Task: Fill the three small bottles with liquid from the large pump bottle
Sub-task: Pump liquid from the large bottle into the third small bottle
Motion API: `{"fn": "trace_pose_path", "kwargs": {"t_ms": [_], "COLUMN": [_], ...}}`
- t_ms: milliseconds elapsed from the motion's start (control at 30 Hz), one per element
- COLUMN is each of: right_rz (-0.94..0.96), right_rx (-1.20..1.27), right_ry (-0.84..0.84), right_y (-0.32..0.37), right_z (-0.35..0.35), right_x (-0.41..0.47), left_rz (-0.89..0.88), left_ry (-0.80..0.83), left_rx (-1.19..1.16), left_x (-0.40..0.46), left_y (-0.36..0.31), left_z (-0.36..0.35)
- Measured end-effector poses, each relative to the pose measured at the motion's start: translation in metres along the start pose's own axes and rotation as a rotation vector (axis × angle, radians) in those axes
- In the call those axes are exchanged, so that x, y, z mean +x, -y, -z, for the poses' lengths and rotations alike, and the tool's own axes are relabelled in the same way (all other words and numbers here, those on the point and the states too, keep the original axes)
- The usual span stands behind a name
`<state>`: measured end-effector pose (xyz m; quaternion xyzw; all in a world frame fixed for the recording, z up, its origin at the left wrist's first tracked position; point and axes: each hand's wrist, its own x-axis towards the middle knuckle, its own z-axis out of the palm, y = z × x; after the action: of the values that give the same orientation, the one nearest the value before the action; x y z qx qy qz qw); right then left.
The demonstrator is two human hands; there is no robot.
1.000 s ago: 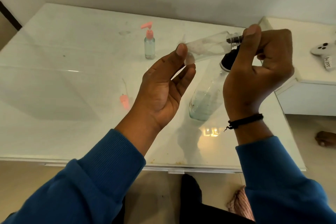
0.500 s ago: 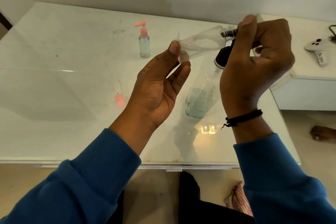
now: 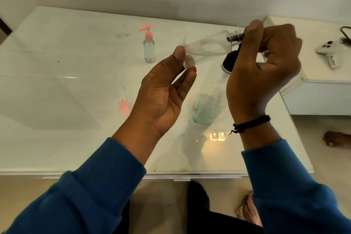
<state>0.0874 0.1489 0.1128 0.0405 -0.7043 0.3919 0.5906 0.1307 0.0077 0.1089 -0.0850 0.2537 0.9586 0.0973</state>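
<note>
Nearest my camera, blue sleeves (image 3: 98,192) run up from the bottom edge to both hands, raised above the white table (image 3: 57,119). My left hand (image 3: 163,99) is palm-up with relaxed fingers; its thumb tip and fingertips pinch the base of a small clear bottle (image 3: 207,47), which lies nearly level in the air, neck pointing right. My right hand (image 3: 266,70), a black cord bracelet (image 3: 250,123) on the wrist, curls round the bottle's neck end — thumb and fingers gripping a dark cap (image 3: 234,37) at its mouth. Whether the cap is seated I cannot tell.

Below the hands the large bottle (image 3: 207,104) stands on the table, some pale liquid in the bottom, its black top (image 3: 230,61) partly behind my right wrist. Left of it lies a loose pink pump piece (image 3: 123,107). Farther back stands a small bottle with a pink pump (image 3: 149,45) — upright, liquid inside. At the far right, a white game controller (image 3: 330,51) rests on a side unit (image 3: 322,89).
</note>
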Motion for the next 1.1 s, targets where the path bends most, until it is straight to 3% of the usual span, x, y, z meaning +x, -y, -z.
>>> {"fn": "trace_pose_path", "kwargs": {"t_ms": [1100], "right_rz": [-0.012], "right_rx": [0.025], "right_ry": [0.012], "right_y": [0.0012], "right_z": [-0.0007], "right_x": [-0.0010], "left_rz": [0.001], "left_ry": [-0.012], "left_rx": [0.002], "left_x": [0.0003], "left_y": [0.0005], "left_z": [-0.0008]}}
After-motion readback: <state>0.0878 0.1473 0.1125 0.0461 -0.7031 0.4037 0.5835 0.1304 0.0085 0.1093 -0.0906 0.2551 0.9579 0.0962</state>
